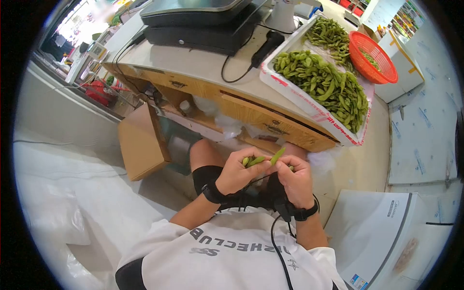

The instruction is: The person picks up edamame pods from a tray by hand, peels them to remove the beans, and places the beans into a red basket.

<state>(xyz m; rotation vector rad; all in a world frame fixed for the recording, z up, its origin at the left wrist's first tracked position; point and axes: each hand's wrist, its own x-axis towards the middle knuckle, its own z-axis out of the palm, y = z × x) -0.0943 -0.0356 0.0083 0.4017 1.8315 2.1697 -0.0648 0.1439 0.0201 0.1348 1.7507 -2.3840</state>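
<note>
My left hand (241, 172) is closed around a few green edamame pods (253, 161), whose tips stick out past the fingers. One upright pod (277, 155) is pinched between the fingertips of both hands, above my lap. My right hand (296, 178) is closed too, thumb and forefinger on that pod, and a bit of green shows among its curled fingers. Beyond my hands, a white foam box (309, 102) on the counter holds a large heap of edamame pods (324, 84). An orange-red plastic basket (367, 63) rests at the box's right edge, with some green inside.
A wooden counter with drawers (261, 116) stands in front of my knees. On it are a black scale (198, 34) and a handheld scanner (267, 48) with a cable. A cardboard box (142, 142) is at the left, a white freezer (369, 222) at the right.
</note>
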